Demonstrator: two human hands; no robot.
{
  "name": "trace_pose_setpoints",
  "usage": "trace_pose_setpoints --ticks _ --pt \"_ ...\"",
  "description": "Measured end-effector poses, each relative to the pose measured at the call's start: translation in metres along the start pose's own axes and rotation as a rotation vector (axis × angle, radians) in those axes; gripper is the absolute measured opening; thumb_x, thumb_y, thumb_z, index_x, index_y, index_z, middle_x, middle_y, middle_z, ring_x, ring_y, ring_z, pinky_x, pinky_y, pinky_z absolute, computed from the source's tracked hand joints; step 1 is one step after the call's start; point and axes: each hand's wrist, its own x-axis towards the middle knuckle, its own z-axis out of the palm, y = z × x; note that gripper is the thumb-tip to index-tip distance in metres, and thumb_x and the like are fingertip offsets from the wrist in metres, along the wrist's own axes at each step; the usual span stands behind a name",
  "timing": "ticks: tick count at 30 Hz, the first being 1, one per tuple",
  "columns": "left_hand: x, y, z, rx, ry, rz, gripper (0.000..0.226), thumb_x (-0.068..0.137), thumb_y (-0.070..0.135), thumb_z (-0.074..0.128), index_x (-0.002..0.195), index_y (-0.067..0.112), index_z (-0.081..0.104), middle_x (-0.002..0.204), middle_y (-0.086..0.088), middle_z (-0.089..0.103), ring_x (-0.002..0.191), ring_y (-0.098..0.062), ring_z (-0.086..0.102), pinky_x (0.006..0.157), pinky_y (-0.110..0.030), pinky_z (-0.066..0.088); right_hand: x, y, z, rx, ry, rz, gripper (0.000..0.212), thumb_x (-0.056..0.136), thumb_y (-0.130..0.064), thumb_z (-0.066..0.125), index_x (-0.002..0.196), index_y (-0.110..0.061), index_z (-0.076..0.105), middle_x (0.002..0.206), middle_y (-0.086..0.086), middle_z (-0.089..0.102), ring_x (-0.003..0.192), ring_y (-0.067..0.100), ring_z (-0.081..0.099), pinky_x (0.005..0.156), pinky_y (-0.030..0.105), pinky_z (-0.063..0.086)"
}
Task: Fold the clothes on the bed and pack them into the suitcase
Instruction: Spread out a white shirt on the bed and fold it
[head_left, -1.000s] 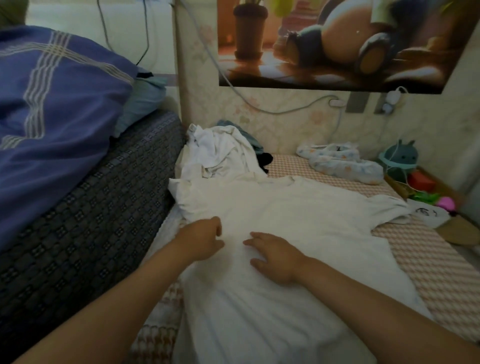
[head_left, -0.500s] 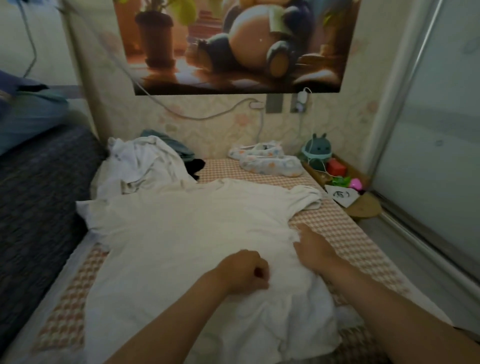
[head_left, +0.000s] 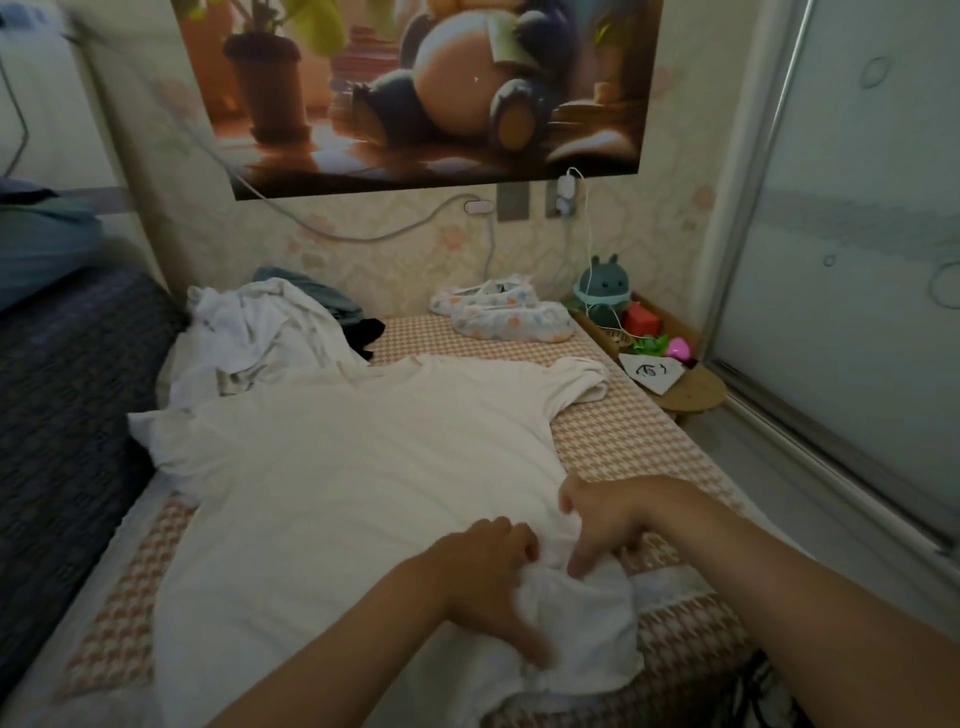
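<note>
White shirt (head_left: 337, 493) spread flat on the checked bed (head_left: 623, 431), collar toward the wall. Left hand (head_left: 488, 571), fingers curled, and right hand (head_left: 608, 519), fingers pointing down, both pinch the bunched hem at the shirt's near right corner. Pile of clothes (head_left: 260, 332) lies beyond the shirt's left shoulder

Wall poster (head_left: 431, 88) above plugged charger (head_left: 565, 189). Green toy (head_left: 602, 286) beside red block (head_left: 643, 319) on wooden shelf (head_left: 696, 392).
</note>
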Motion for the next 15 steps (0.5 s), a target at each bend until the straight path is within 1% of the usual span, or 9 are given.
trace_pose_setpoints --ticks 2,4,6,8,9,11,13,14,15 --pt "0.001 -0.003 0.012 0.124 0.029 -0.008 0.093 0.051 0.067 0.081 0.124 0.029 0.038 0.120 0.004 0.041 0.110 -0.017 0.042 0.091 -0.039 0.043 -0.005 -0.004 0.000 0.012 0.008 -0.092 0.063 0.078 -0.035 0.082 0.125 -0.028 0.039 0.103 -0.003 0.048 0.080 0.016 0.058 0.054 0.025 0.050" --pt "0.003 -0.012 0.013 0.114 0.078 -0.042 0.076 0.060 0.060 0.079 0.119 0.026 0.045 0.118 0.000 0.047 0.107 -0.021 0.048 0.084 -0.034 0.043 -0.004 -0.005 -0.008 0.207 0.007 -0.182 0.041 0.081 -0.026 0.080 0.113 -0.026 0.053 0.099 -0.001 0.054 0.076 0.016 0.057 0.048 0.023 0.046" --pt "0.005 -0.027 0.005 0.020 0.121 -0.031 0.041 0.074 0.050 0.071 0.100 0.022 0.058 0.105 -0.003 0.060 0.099 -0.024 0.058 0.073 -0.029 0.042 0.001 -0.004 -0.019 0.517 -0.067 -0.226 0.022 0.086 -0.017 0.075 0.104 -0.021 0.062 0.086 0.004 0.060 0.063 0.016 0.054 0.044 0.023 0.045" --pt "0.008 -0.047 -0.011 -0.186 0.136 -0.008 0.037 0.071 0.052 0.063 0.081 0.017 0.061 0.087 -0.004 0.066 0.084 -0.020 0.062 0.069 -0.030 0.045 0.012 -0.007 -0.029 0.807 -0.068 -0.248 0.008 0.091 -0.010 0.067 0.097 -0.016 0.065 0.081 0.004 0.063 0.063 0.016 0.055 0.049 0.024 0.049" --pt "0.011 -0.060 -0.020 -0.268 0.198 -0.013 0.038 0.067 0.055 0.059 0.074 0.018 0.059 0.078 -0.002 0.064 0.077 -0.018 0.059 0.068 -0.031 0.044 0.021 -0.011 -0.034 0.957 -0.020 -0.250 0.007 0.093 -0.008 0.063 0.096 -0.014 0.066 0.084 0.005 0.064 0.068 0.018 0.057 0.056 0.026 0.052" --pt "0.020 -0.084 -0.042 -0.364 0.456 -0.088 0.028 0.067 0.053 0.059 0.068 0.026 0.053 0.072 0.006 0.057 0.072 -0.014 0.053 0.067 -0.029 0.040 0.041 -0.023 -0.042 1.329 0.130 -0.214 0.013 0.096 -0.002 0.056 0.103 -0.011 0.062 0.092 0.010 0.064 0.078 0.020 0.062 0.070 0.033 0.053" --pt "0.031 -0.112 -0.060 -0.442 0.740 -0.255 0.015 0.081 0.033 0.068 0.085 0.023 0.058 0.086 0.006 0.059 0.080 -0.014 0.056 0.075 -0.030 0.047 0.059 -0.037 -0.048 1.620 0.266 -0.210 0.033 0.096 0.006 0.051 0.124 -0.011 0.052 0.102 0.014 0.064 0.089 0.023 0.067 0.076 0.038 0.057" --pt "0.035 -0.124 -0.065 -0.473 0.784 -0.338 0.020 0.083 0.025 0.071 0.098 0.021 0.059 0.098 0.003 0.059 0.087 -0.016 0.058 0.079 -0.032 0.050 0.069 -0.043 -0.049 1.612 0.326 -0.222 0.047 0.095 0.007 0.052 0.137 -0.012 0.045 0.111 0.015 0.062 0.098 0.026 0.066 0.082 0.041 0.058" --pt "0.039 -0.134 -0.066 -0.488 0.755 -0.380 0.034 0.082 0.022 0.074 0.111 0.021 0.057 0.109 0.000 0.056 0.096 -0.018 0.058 0.084 -0.033 0.051 0.076 -0.048 -0.049 1.486 0.380 -0.222 0.059 0.093 0.005 0.056 0.146 -0.016 0.038 0.121 0.014 0.059 0.106 0.027 0.063 0.088 0.042 0.057"
